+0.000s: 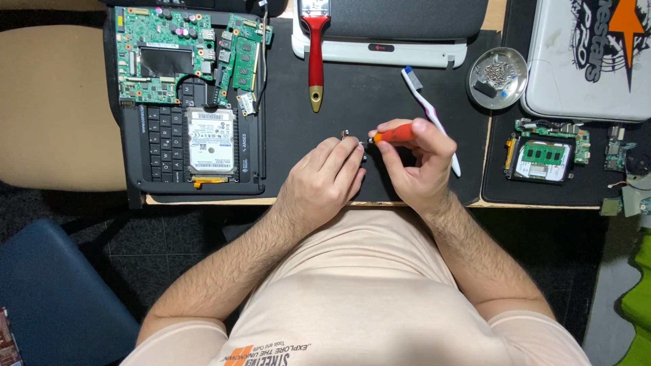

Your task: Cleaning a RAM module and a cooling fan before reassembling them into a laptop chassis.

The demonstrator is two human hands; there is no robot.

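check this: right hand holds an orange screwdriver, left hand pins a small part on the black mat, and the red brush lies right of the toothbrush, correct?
Not quite. The head view shows the red brush left of the toothbrush. The rest holds: right hand, orange screwdriver, left hand, small part, black mat.

Two hands are in view, the left hand and the right hand. One orange screwdriver sits between the right fingers. One toothbrush and one red-handled paintbrush lie beyond the fingertips. One metal dish is far right of the fingers. One hard drive is left of them.
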